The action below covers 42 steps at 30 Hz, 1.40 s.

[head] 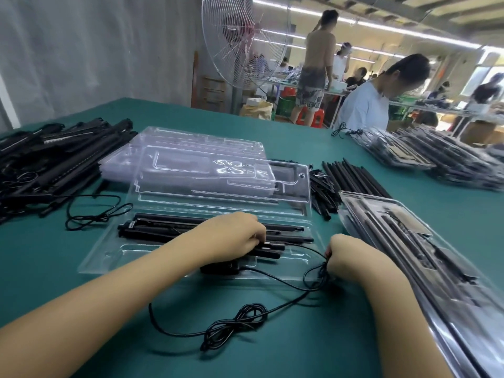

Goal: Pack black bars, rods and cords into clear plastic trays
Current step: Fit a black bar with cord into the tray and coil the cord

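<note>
Nearly done: our left hand (231, 237) grips rods (270, 254) in the tray (94, 264), bars (163, 227) seated just beyond it. Our right hand (349, 259) apparently pinches the unpacked cord (240, 319).

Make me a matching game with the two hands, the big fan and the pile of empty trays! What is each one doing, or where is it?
Things:
1 left hand
2 right hand
3 fan
4 empty trays

States or places:
A pinches a cord
B stands beyond the table
C holds rods in the open tray
D piled behind that tray

Pairs: 1-C, 2-A, 3-B, 4-D
</note>
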Motion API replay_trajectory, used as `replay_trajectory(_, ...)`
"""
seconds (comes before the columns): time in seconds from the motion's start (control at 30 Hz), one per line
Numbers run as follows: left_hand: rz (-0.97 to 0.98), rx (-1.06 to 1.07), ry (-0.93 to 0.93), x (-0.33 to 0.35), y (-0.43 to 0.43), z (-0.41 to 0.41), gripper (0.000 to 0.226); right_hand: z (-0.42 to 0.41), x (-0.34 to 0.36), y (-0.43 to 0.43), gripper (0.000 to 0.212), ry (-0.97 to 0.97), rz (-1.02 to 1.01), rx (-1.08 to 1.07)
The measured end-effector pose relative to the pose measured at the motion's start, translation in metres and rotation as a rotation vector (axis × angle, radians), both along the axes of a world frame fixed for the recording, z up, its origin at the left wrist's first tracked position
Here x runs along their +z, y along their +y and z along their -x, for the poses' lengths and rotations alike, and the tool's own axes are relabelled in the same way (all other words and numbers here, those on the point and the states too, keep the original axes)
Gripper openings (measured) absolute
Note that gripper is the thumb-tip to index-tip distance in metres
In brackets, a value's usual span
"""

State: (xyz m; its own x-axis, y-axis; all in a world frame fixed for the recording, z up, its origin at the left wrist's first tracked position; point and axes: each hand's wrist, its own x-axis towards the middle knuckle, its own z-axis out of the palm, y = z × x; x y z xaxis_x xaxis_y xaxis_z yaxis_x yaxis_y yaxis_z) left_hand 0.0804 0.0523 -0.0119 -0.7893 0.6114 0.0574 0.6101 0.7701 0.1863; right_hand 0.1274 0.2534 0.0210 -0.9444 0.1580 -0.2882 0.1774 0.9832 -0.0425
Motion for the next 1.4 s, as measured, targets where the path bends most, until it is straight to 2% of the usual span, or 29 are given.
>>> replay_trajectory(0.1, -0.019, -0.017, -0.023, -0.001, -0.004, 0.005, 0.025, -0.002, 0.003, -0.001, 0.025, 0.043, 0.040, -0.016)
replay_trajectory(0.17, -0.056, -0.025, -0.048, -0.004, -0.008, 0.008, 0.032, -0.001, 0.008, 0.000, 0.009, 0.146, 0.099, -0.018)
replay_trajectory(0.23, -0.117, -0.032, -0.098, -0.007, -0.012, 0.010, 0.038, 0.000, 0.012, 0.003, 0.019, 0.267, 0.187, -0.013)
replay_trajectory(0.3, -0.184, -0.020, -0.153, -0.011, -0.016, 0.012, 0.040, -0.001, 0.014, 0.006, 0.021, 0.365, 0.272, 0.008)
replay_trajectory(0.57, -0.405, 0.031, -0.312, -0.016, -0.031, 0.017, 0.033, -0.008, 0.016, 0.005, 0.022, 0.495, 0.472, 0.128)
replay_trajectory(0.73, -0.420, 0.030, -0.299, -0.015, -0.031, 0.016, 0.029, -0.009, 0.016, 0.001, 0.018, 0.447, 0.555, 0.148)
replay_trajectory(0.93, -0.392, 0.075, -0.179, -0.017, -0.032, 0.014, 0.034, -0.013, 0.026, 0.003, 0.014, 0.621, 0.653, 0.121)
replay_trajectory(1.2, -0.280, 0.038, -0.057, -0.017, -0.032, 0.008, 0.022, -0.004, 0.008, 0.002, 0.014, 0.426, 0.481, 0.032)
replay_trajectory(1.33, -0.200, 0.021, 0.016, -0.017, -0.031, 0.005, 0.018, -0.001, 0.004, 0.000, 0.010, 0.325, 0.367, 0.051)
replay_trajectory(1.4, -0.151, 0.008, 0.063, -0.017, -0.030, 0.003, 0.018, 0.000, 0.002, -0.001, 0.017, 0.284, 0.329, 0.088)
